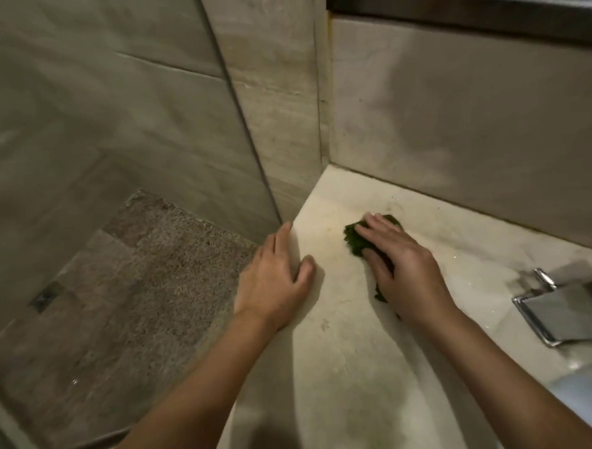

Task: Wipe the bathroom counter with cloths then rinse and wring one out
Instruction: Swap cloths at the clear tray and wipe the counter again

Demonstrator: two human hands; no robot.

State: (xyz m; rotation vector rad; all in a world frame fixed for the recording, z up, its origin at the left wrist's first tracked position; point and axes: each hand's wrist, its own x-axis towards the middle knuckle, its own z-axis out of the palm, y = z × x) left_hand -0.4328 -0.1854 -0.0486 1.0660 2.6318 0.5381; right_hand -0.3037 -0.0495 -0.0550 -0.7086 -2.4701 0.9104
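Note:
A pale marble bathroom counter (348, 341) runs from the far corner toward me. My right hand (398, 263) lies flat on a dark green cloth (353, 238) near the counter's back left corner, fingers spread over it and pressing it down. Only the cloth's left edge and a bit under the wrist show. My left hand (277, 280) rests palm-down on the counter's left edge, fingers apart, holding nothing.
A chrome faucet (549, 310) stands at the right, with the sink rim (584, 391) below it. The backsplash wall (453, 120) closes the counter's far side. A glass shower panel (241, 124) borders the left edge, with a speckled shower floor (127, 302) beyond.

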